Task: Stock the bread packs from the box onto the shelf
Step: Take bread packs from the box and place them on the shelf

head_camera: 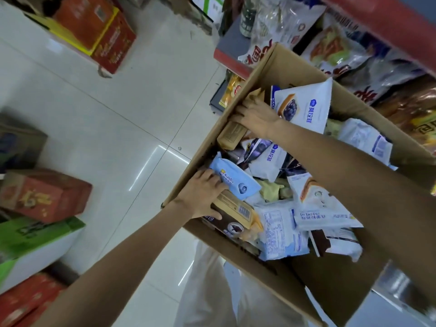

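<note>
- The left hand (pixel 203 197) reaches in over the near left rim of the cardboard box (pixel 292 67). Its fingers are curled over a light blue pack (pixel 238 182) and the thumb presses on a tan and brown pack (pixel 236 213) below it, so it has hold of these packs.
- The right hand (pixel 253 115) reaches across the box to the far left corner. Its fingers curl around the top of a tan pack (pixel 232 135) by the box wall and grip it.
- Both forearms are bare and stretched forward.
- The light blue pack lies with its long axis along the left wall of the box. The tan pack stands tilted, its long axis pointing up toward the right hand.
- A white pack with a blueberry picture (pixel 304 109) stands upright just beside the right wrist. More white and blue packs (pixel 283 232) lie mixed in the box.
- The box is tilted, near a shelf (pixel 377 22) with a red edge that holds large snack bags (pixel 339 46).
- The floor (pixel 118 114) has pale glossy tiles. Red cartons (pixel 47 194) and a green carton (pixel 35 234) stand on it at the left.
</note>
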Available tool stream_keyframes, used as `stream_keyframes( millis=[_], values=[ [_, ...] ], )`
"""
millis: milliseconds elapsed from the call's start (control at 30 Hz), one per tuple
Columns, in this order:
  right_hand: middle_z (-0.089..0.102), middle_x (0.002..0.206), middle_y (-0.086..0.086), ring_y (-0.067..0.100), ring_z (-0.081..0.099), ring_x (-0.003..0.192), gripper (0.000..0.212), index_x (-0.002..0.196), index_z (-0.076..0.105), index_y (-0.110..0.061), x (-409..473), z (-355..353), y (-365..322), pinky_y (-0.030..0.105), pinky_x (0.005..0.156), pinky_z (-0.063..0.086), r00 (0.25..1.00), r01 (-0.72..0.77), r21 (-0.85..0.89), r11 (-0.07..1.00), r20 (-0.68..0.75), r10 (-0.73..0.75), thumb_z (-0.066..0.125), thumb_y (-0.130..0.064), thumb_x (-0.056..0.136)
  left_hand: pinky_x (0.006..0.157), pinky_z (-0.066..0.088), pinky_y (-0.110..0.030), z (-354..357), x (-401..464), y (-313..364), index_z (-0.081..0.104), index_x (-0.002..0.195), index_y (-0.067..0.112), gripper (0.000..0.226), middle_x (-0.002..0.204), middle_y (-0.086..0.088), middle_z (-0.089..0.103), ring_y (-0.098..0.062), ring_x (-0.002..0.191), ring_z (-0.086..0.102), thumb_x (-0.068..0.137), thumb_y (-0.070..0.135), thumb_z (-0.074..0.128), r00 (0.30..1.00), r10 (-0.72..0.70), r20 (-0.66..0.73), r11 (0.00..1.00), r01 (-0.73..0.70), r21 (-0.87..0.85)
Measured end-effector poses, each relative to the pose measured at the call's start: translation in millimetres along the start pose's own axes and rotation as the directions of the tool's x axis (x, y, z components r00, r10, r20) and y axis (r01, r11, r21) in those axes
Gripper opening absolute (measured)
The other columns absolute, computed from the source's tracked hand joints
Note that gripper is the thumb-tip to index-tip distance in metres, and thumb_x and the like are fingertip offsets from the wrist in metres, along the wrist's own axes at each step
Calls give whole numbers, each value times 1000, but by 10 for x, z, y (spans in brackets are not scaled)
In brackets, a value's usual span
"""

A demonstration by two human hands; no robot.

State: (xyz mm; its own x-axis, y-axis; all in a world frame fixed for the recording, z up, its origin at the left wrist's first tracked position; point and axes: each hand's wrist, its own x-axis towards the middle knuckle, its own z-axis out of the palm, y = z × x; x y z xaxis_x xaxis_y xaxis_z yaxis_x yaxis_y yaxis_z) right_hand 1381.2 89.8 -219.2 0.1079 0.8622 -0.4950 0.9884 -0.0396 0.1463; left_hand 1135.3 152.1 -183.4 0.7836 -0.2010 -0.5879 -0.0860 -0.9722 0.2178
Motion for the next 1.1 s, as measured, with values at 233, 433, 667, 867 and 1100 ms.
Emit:
stream_keyframes(
  millis=[233, 433, 667, 867, 1100],
  values=[
    [50, 133, 6, 27, 39, 127, 46, 135, 41, -23, 130, 133, -161, 38, 101, 34, 999, -7, -263, 965, -38, -3, 53, -20, 91, 115, 14, -38, -29, -27, 10, 29, 140, 26, 83, 137, -3, 39, -22, 131, 28, 75, 69, 56, 1000, -10, 6, 998, 11, -61],
    [67, 102, -1, 19, 60, 96, 42, 96, 68, -25, -17, 51, -128, 30, 86, 47, 994, 89, -234, 968, -44, -102, 32, -10, 82, 115, 14, -35, -164, -110, -4, 27, 143, 28, 80, 143, -1, 35, -21, 134, 30, 79, 64, 58, 998, -30, -51, 994, 25, -102],
    [69, 91, -8, 15, 63, 86, 29, 81, 73, -27, -157, 21, -109, 27, 82, 50, 981, 159, -269, 950, -63, -182, 48, -11, 78, 112, 21, -35, -185, -118, -33, 27, 143, 29, 80, 142, 0, 36, -20, 131, 32, 78, 63, 59, 998, -51, -48, 992, 45, -116],
    [64, 92, 8, 27, 49, 91, 14, 85, 62, -11, -926, -393, 57, 34, 79, 39, 751, 14, 95, 995, -658, 53, 62, 2, 80, 109, 25, -34, -320, -225, 46, 31, 142, 29, 79, 139, 0, 39, -20, 126, 35, 77, 63, 61, 991, -61, -123, 995, 51, -85],
    [59, 122, 16, 34, 38, 123, 8, 89, 62, -1, -2403, -894, -260, 46, 96, 34, 631, -376, 346, 859, -583, 511, 62, -6, 82, 97, 38, -31, -554, -340, 138, 43, 135, 29, 77, 124, 0, 52, -20, 113, 49, 73, 74, 55, 942, -289, -169, 939, 244, -243]
  ],
)
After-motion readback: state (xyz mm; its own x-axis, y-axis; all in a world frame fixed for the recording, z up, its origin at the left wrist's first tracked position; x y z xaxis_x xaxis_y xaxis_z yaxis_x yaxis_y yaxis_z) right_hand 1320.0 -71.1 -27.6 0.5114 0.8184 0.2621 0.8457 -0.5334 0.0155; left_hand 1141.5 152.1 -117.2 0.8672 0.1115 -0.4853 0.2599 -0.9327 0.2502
